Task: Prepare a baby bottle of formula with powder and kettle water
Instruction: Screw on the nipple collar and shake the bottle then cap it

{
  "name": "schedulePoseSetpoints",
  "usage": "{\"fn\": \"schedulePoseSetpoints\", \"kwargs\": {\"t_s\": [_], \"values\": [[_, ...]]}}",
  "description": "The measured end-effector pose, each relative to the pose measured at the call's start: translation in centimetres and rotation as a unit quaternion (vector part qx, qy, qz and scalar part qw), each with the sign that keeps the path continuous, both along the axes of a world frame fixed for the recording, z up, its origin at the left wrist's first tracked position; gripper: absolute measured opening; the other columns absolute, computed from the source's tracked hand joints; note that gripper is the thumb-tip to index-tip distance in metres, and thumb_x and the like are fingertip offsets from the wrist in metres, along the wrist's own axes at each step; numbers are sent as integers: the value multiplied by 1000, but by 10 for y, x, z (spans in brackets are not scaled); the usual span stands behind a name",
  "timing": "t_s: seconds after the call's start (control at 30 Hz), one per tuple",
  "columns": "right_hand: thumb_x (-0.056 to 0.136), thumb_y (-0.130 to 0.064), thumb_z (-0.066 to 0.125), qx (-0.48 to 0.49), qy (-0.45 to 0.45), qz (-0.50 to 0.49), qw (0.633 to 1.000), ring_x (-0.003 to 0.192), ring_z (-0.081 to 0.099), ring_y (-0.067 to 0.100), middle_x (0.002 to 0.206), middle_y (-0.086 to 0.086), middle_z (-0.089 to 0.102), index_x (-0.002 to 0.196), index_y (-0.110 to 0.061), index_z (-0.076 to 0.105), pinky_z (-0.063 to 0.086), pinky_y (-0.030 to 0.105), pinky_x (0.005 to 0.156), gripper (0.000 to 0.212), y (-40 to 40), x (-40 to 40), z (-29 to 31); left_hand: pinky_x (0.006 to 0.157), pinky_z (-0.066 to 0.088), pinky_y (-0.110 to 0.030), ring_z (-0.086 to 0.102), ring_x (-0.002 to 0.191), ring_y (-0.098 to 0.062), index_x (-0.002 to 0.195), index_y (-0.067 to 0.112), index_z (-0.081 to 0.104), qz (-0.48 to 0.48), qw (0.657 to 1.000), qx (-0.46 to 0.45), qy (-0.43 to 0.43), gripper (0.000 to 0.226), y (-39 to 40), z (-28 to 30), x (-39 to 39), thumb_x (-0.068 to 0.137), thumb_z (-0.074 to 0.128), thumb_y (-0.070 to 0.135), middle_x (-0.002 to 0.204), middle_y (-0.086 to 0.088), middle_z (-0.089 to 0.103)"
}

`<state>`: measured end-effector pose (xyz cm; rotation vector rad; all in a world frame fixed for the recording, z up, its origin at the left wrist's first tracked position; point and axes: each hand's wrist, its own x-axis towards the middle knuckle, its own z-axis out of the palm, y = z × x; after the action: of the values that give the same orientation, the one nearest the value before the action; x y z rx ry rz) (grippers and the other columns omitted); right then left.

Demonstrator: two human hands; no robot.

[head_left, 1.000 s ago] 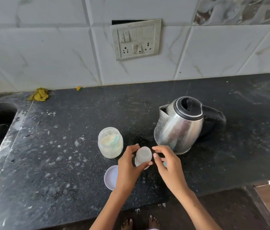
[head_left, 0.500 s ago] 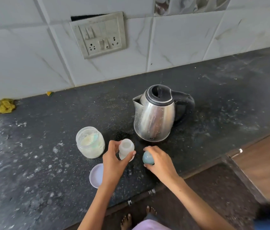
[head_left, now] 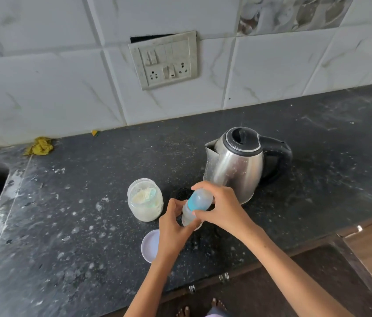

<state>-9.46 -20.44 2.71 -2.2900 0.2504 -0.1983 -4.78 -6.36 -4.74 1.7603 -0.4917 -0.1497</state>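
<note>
Two hands: I hold one baby bottle (head_left: 189,213) over the counter (head_left: 89,236).
Left hand (head_left: 172,227): curled round bottle body.
Right hand (head_left: 220,205): gripping blue cap (head_left: 197,200).
Nearby: steel kettle (head_left: 237,165), open powder jar (head_left: 145,199).

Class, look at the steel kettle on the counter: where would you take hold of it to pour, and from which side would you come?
Grip the kettle by its black loop handle, coming from the right. The handle juts out on the right, opposite the spout, which points left toward the powder jar. The steel body is wide, smooth and possibly hot, so fingers likely belong round the handle only.
</note>
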Motion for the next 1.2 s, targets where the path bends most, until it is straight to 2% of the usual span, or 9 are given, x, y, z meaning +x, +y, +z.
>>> {"fn": "schedulePoseSetpoints", "kwargs": {"t_s": [0.17, 0.27, 0.43, 0.67, 0.83, 0.93, 1.07, 1.13, 1.2], "values": [[69, -19, 81, -70, 38, 43, 996, 103, 58, 9, 114, -8, 64, 116, -29, 59, 51, 24, 88, 52, 6, 10, 1, 67, 52, -25, 65, 81, -9, 90, 14, 53, -2, 1000, 0, -5, 36, 0, -1, 2, 70, 78, 30, 87, 14, 66], [70, -21, 79, -115, 52, 62, 990, 101, 59, 14, 112, -6, 63, 114, -29, 59, 52, 33, 88, 50, 10, 14, 2, 66, 51, -23, 66, 81, -8, 92, 14, 53, -2, 1000, -4, -1, 37, 0, -5, 4, 68, 81, 22, 87, 13, 67], [71, -20, 78, -153, 67, 72, 983, 98, 59, 17, 108, -2, 63, 111, -28, 58, 53, 33, 84, 46, 13, 17, 6, 69, 50, -18, 68, 84, -7, 94, 14, 55, 3, 1000, -2, 0, 39, 0, -9, 6, 68, 83, 19, 90, 14, 69], [72, -30, 76, -207, 107, 38, 972, 96, 61, 22, 104, 2, 64, 111, -22, 55, 47, 31, 78, 44, 23, 21, 13, 62, 51, -34, 64, 72, -10, 87, 14, 51, 8, 1000, -4, 0, 38, -1, -11, 6, 64, 78, 28, 80, 12, 66], [82, -50, 66, -285, 105, -23, 953, 96, 64, 24, 108, 5, 62, 114, -16, 48, 47, 29, 76, 50, 37, 19, 8, 52, 35, -14, 54, 58, -2, 84, 14, 51, 11, 1000, -2, -10, 35, -1, -11, 5, 62, 76, 24, 69, 20, 62], [71, -60, 72, -246, 144, -5, 959, 99, 61, 23, 111, 1, 59, 113, -20, 47, 45, 31, 78, 63, 25, 19, 11, 53, 37, -16, 52, 58, -3, 83, 12, 50, 12, 1000, -2, -12, 37, -1, -10, 5, 63, 76, 27, 71, 16, 62], [69, -37, 82, -88, 158, 95, 979, 115, 52, 15, 125, -8, 54, 130, -31, 43, 44, 31, 93, 72, 6, 13, 16, 59, 44, -17, 60, 67, -4, 85, 13, 51, 8, 1000, -10, -3, 37, -1, -11, 6, 64, 78, 26, 78, 15, 65], [69, -27, 81, -125, 129, 98, 979, 108, 56, 16, 118, -6, 59, 122, -29, 49, 48, 31, 90, 62, 6, 14, 13, 61, 45, -16, 62, 70, -4, 86, 13, 53, 4, 1000, -9, -5, 36, -1, -11, 6, 64, 80, 23, 80, 16, 66], [65, -29, 81, -167, 105, 68, 978, 99, 59, 18, 108, -2, 62, 111, -24, 54, 51, 33, 84, 53, 10, 19, 11, 60, 43, -15, 61, 67, -3, 84, 13, 52, 7, 1000, -9, -8, 36, -1, -10, 6, 62, 78, 24, 77, 17, 65]]}}
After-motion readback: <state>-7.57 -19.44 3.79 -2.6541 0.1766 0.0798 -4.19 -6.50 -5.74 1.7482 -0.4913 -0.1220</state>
